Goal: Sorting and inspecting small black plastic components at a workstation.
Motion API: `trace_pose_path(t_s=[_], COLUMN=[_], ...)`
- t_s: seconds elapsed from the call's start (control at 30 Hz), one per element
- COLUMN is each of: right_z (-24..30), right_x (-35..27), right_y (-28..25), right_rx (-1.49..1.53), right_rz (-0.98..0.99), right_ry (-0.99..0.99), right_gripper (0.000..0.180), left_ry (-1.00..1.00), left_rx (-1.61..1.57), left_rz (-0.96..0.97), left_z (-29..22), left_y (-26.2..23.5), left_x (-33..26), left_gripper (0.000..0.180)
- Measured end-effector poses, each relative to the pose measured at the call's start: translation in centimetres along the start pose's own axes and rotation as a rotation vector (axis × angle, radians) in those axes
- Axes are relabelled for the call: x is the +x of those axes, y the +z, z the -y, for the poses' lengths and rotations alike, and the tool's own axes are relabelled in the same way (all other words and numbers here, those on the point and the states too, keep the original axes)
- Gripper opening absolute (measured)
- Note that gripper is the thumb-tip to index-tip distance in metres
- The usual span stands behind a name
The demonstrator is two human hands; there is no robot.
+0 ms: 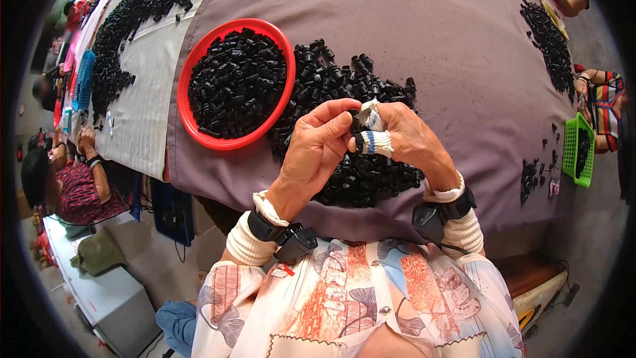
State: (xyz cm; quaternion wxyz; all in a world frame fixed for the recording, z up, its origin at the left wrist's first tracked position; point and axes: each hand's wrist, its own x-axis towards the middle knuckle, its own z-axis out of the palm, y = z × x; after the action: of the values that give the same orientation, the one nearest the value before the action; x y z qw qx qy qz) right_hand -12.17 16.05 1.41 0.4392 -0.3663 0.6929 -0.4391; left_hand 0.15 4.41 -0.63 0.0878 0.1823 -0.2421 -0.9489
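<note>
Above black parts, left hand, right hand pinching together

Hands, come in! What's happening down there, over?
Left hand and right hand meet, fingers pinching one small black part. Right fingertips wear white wraps. Black parts pile lies beneath, red bowl full alongside. Nothing blocking.

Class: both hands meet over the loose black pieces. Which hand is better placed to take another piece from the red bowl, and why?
Probably the left hand: the red bowl lies on its side of the table, while the right hand, with fabric-wrapped fingers, sits farther away over the loose black pieces.
</note>
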Motion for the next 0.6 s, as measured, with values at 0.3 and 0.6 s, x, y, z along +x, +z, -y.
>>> trace_pose_path(t_s=[0.3,0.6], right_z=[-0.2,0.8], right_x=[0.0,-0.1], right_y=[0.2,0.7], right_rx=[-0.059,0.127], right_rz=[0.014,0.044], right_ry=[-0.067,0.001], right_gripper=[0.035,0.03], left_ry=[0.025,0.166], left_rx=[0.025,0.216], left_rz=[0.001,0.02], left_z=[0.2,0.2], left_y=[0.0,0.0], left_x=[0.0,-0.3], left_gripper=[0.018,0.019])
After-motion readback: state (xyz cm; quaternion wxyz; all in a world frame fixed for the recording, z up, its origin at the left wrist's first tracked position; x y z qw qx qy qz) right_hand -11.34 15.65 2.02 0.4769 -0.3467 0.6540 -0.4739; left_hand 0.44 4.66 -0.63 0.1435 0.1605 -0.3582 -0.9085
